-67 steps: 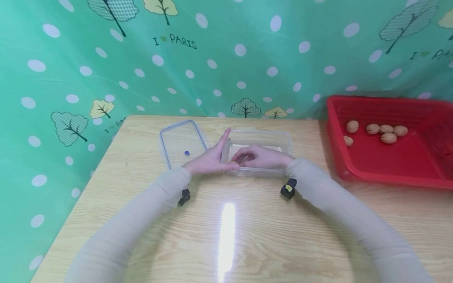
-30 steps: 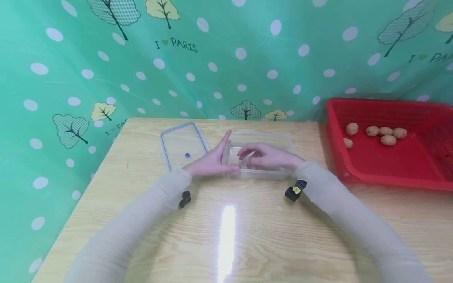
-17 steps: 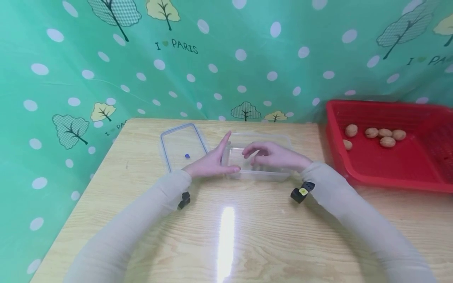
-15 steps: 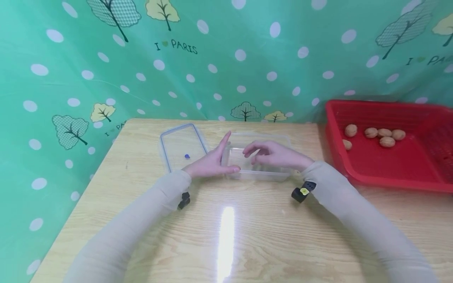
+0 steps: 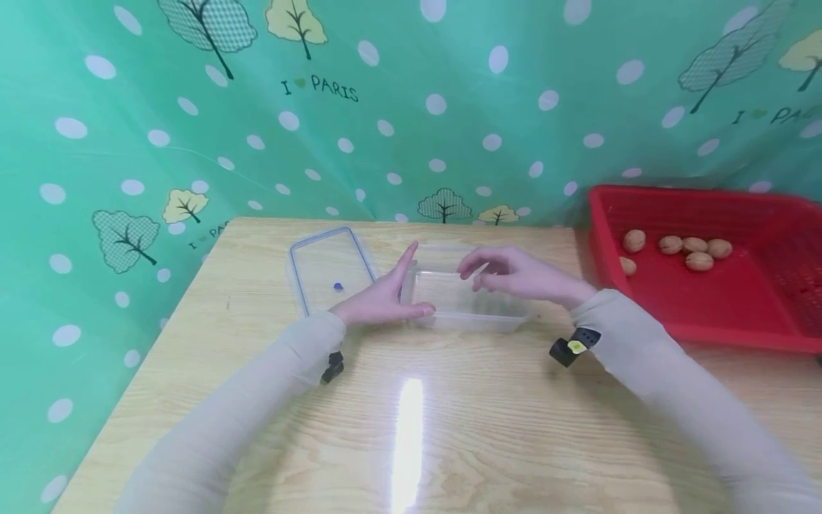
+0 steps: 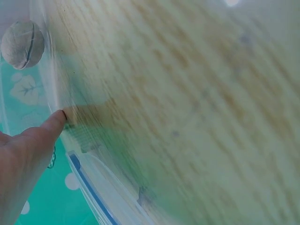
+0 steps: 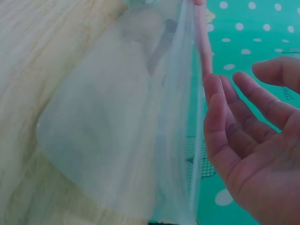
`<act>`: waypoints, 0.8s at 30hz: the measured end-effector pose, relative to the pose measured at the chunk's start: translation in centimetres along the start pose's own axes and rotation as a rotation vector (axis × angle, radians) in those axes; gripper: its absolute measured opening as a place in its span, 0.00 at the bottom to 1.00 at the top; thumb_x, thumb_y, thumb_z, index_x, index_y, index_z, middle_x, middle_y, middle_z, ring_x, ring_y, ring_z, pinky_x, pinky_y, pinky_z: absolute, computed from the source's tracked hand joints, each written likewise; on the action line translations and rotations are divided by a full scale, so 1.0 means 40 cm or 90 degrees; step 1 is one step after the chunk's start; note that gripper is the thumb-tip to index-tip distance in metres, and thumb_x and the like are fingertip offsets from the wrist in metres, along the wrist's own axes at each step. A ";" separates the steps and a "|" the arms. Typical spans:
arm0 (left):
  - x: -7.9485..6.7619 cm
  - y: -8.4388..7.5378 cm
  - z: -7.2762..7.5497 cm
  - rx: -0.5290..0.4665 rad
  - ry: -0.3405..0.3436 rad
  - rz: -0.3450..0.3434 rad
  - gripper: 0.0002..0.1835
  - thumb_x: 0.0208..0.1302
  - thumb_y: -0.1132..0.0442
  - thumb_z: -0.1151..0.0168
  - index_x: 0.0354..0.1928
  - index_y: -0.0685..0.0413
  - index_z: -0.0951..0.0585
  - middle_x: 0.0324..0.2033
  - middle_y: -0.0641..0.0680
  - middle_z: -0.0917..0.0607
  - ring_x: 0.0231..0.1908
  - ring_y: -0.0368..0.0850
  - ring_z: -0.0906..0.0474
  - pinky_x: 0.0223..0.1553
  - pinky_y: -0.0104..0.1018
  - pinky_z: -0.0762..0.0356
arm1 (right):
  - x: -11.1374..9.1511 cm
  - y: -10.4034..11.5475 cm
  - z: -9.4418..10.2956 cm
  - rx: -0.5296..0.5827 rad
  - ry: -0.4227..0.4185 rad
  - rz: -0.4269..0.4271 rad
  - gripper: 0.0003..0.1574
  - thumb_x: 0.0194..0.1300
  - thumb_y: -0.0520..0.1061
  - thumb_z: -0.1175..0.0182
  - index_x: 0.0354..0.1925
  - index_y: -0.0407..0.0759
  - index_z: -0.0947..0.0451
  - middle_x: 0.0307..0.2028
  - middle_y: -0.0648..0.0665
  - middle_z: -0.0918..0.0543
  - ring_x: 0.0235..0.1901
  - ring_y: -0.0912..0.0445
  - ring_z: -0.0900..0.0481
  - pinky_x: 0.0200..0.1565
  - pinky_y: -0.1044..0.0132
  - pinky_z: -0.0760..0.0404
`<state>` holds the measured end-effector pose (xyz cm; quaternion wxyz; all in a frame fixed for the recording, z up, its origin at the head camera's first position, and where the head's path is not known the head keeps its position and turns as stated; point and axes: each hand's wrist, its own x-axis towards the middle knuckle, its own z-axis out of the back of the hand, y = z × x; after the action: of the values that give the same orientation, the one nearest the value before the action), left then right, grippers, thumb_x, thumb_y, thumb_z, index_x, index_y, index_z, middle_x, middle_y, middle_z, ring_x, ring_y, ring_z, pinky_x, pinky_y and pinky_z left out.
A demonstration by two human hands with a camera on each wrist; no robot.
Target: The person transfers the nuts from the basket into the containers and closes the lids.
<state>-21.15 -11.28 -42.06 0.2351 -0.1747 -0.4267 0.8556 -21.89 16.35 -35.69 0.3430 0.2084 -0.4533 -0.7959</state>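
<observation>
A clear plastic food container stands on the table with its top uncovered. My left hand rests at its left end, thumb and forefinger spread wide, the thumb at the near rim. Over the container's right half hovers my right hand, fingers loosely bent with nothing between them; the right wrist view shows the bare palm and fingers beside the wall. A walnut shows past the container's rim in the left wrist view. The head view does not show that nut.
Left of the container lies a clear lid with a blue seal, a small blue spot on it. At the right stands a red plastic basket with several walnuts near its back left. A green dotted cloth hangs behind the wooden table.
My right hand has drawn back from the container's left end, moving right and up, and its fingers have parted. My left hand has kept its place at the container.
</observation>
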 end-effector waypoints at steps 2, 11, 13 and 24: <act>-0.001 -0.001 -0.001 0.002 -0.001 0.003 0.63 0.57 0.46 0.30 0.73 0.29 0.74 0.75 0.60 0.56 0.71 0.55 0.55 0.67 0.53 0.49 | -0.007 0.003 0.008 -0.002 -0.005 -0.002 0.19 0.67 0.33 0.47 0.56 0.35 0.26 0.49 0.40 0.20 0.44 0.39 0.21 0.46 0.56 0.21; -0.004 -0.005 -0.002 0.004 0.002 -0.002 0.63 0.57 0.46 0.30 0.74 0.30 0.74 0.75 0.61 0.57 0.71 0.56 0.54 0.67 0.52 0.49 | -0.039 0.019 0.048 -0.011 -0.028 0.018 0.19 0.66 0.30 0.48 0.55 0.29 0.27 0.47 0.39 0.19 0.43 0.45 0.20 0.42 0.61 0.20; -0.004 -0.004 -0.001 0.003 0.003 -0.004 0.63 0.57 0.45 0.30 0.74 0.30 0.74 0.75 0.61 0.57 0.71 0.57 0.54 0.67 0.53 0.49 | -0.047 0.025 0.059 -0.018 -0.032 0.025 0.19 0.66 0.30 0.47 0.55 0.30 0.27 0.47 0.39 0.19 0.43 0.45 0.20 0.43 0.61 0.19; -0.006 -0.001 0.001 0.005 0.004 0.000 0.64 0.55 0.43 0.30 0.73 0.26 0.75 0.75 0.60 0.57 0.71 0.59 0.52 0.66 0.54 0.48 | -0.092 0.070 0.111 -0.043 -0.058 -0.021 0.20 0.69 0.35 0.46 0.58 0.36 0.27 0.49 0.41 0.20 0.46 0.51 0.20 0.47 0.65 0.21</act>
<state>-20.97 -11.40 -41.98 0.2374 -0.1764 -0.4225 0.8568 -21.26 20.63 -30.95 0.3157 0.1674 -0.4379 -0.8250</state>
